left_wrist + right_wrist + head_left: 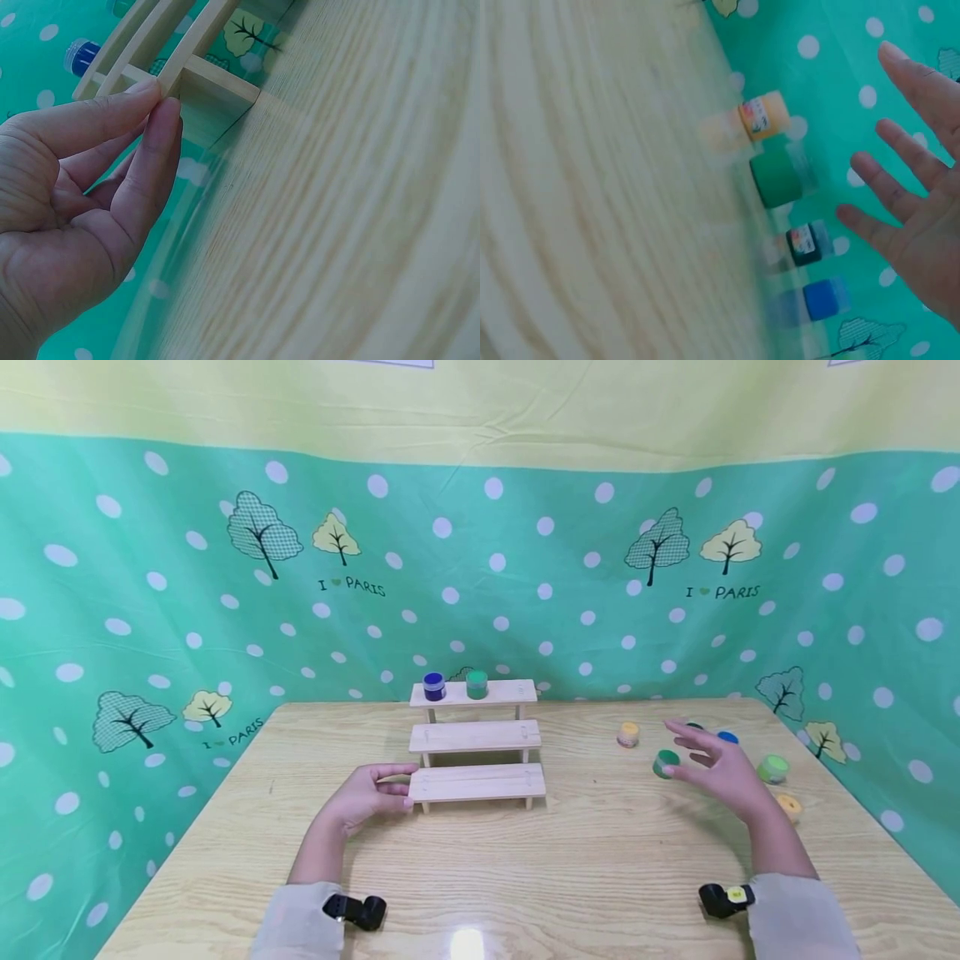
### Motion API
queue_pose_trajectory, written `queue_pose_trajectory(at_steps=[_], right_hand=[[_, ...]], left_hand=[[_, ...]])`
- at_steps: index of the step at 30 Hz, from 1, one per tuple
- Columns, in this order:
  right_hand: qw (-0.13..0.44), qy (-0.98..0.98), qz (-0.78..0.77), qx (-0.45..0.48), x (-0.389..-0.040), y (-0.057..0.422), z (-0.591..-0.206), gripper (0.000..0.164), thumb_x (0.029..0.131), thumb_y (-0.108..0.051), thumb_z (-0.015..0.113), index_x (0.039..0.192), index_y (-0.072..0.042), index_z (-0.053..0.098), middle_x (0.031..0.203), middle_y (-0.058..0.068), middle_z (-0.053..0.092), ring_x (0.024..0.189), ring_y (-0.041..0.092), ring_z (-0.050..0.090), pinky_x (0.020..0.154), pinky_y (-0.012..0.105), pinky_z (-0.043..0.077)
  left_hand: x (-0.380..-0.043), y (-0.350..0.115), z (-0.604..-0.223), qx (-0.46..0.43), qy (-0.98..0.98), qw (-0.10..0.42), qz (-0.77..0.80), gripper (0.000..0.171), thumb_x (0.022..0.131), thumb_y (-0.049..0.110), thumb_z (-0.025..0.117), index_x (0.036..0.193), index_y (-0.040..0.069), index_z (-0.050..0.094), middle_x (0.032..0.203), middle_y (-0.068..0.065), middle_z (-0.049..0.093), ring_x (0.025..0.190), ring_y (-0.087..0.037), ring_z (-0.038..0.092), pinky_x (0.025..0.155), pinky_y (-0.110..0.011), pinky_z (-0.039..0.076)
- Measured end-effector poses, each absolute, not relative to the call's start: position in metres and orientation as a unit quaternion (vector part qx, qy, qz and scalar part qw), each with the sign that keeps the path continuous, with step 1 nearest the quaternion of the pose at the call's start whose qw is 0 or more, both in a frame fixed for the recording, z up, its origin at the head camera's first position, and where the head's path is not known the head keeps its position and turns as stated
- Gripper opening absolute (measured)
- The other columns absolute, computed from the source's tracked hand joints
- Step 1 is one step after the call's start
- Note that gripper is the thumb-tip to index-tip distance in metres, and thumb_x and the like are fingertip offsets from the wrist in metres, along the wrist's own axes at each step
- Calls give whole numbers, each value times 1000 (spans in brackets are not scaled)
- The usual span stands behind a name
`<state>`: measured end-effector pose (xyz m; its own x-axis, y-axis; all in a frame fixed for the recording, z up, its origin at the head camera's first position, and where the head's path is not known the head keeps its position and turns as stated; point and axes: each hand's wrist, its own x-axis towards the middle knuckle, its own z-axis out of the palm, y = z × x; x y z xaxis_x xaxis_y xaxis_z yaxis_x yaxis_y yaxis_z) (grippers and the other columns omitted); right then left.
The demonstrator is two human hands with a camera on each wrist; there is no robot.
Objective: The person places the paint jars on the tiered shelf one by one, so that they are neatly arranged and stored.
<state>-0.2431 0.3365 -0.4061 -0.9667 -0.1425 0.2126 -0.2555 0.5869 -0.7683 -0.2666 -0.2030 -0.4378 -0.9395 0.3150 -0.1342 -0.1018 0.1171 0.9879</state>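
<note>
a: what's in the head view?
b: a pale wooden three-step stand point(477, 783), near the middle of the light wood-grain worktop's point(225, 860) back edge. a dark blue round jar point(434, 687) sits at its top step's left end, a teal round jar point(477, 685) mid-step. the left hand point(367, 797) is at the stand, the right hand point(716, 770) toward the worktop's right edge.
a: left wrist view?
b: the left hand pinches the bottom step's end.
a: right wrist view?
b: that hand is released, fingers extended near an orange round jar point(765, 115) and a green round jar point(775, 178).
</note>
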Motion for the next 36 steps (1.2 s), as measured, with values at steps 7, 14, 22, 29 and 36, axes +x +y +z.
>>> queue_pose_trajectory(at_steps=[7, 14, 22, 29, 36], right_hand=[[30, -890, 443, 99, -251, 347, -414, 71, 89, -27, 73, 148, -5, 41, 148, 23, 38, 131, 47, 36, 106, 61, 32], [1, -894, 438, 89, -259, 354, -422, 68, 89, -26, 73, 145, -3, 44, 152, 23, 33, 129, 49, 41, 100, 56, 43], [-20, -890, 450, 65, -270, 358, -428, 63, 86, -19, 76, 141, -2, 50, 146, 25, 41, 124, 44, 48, 96, 47, 50], [-18, -900, 433, 49, -281, 360, -435, 58, 84, -23, 78, 135, -5, 58, 131, 23, 55, 117, 39, 53, 92, 40, 52], [-16, -901, 431, 49, -282, 362, -438, 54, 85, -24, 77, 133, -5, 60, 128, 22, 56, 114, 37, 52, 81, 25, 51]], left_hand=[[-266, -203, -437, 70, 730, 161, 661, 62, 76, -13, 72, 134, -10, 50, 106, -16, 67, 92, -20, 65, 79, -33, 58], [-266, -203, -437, 66, 731, 161, 660, 62, 75, -14, 72, 134, -9, 51, 104, -14, 67, 91, -20, 65, 79, -33, 58], [-266, -203, -436, 59, 731, 160, 661, 63, 75, -13, 73, 134, -9, 52, 104, -14, 67, 91, -20, 64, 78, -32, 58], [-266, -204, -437, 61, 730, 156, 663, 63, 75, -14, 73, 133, -9, 52, 106, -15, 66, 92, -20, 64, 79, -32, 58], [-266, -203, -437, 66, 726, 160, 666, 64, 74, -15, 72, 134, -9, 51, 108, -17, 66, 93, -21, 64, 80, -33, 58]])
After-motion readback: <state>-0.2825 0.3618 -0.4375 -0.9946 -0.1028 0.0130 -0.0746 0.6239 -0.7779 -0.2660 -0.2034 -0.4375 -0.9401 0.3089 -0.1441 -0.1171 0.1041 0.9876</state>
